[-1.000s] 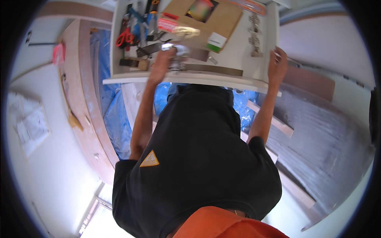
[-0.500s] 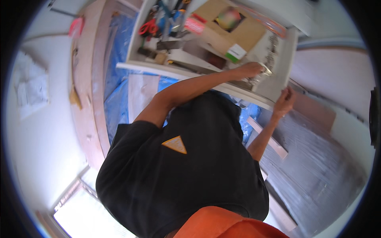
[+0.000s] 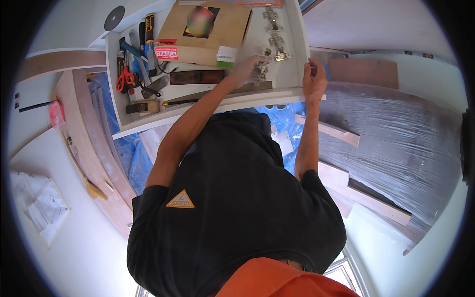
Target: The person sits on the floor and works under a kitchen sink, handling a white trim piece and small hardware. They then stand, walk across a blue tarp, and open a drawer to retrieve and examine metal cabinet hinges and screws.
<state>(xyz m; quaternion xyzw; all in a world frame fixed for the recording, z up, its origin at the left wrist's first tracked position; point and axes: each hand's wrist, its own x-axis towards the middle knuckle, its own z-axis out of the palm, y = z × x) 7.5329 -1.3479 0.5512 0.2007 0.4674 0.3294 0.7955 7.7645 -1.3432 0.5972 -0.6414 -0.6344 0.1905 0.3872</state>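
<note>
In front of me an open white drawer [image 3: 288, 74] holds several metal cabinet hinges [image 3: 280, 47] along its right side. My left hand [image 3: 242, 71] reaches across to the nearest hinges [image 3: 261, 69]. Its fingers are smeared by motion, so whether it grips one of them cannot be made out. Fingers bent and drawn together, my right hand [image 3: 315, 81] is at the outer right side of the drawer, near its front corner. Anything between those fingers is too small to name. Left of the hinges lies a brown cardboard box [image 3: 170, 27] with red and green labels.
Red-handled scissors [image 3: 125, 79] and several hand tools fill the drawer's left end. A long dark reddish piece [image 3: 198, 77] lies before the box. A grey disc [image 3: 115, 18] rests behind the drawer. Plastic-wrapped panels [image 3: 381, 123] stand at right; boards [image 3: 89, 148] are at left.
The view has shifted, so the drawer appears further left and its tools show more clearly. My left hand remains by the hinges, now blurred; my right hand stays near the drawer's right corner.
</note>
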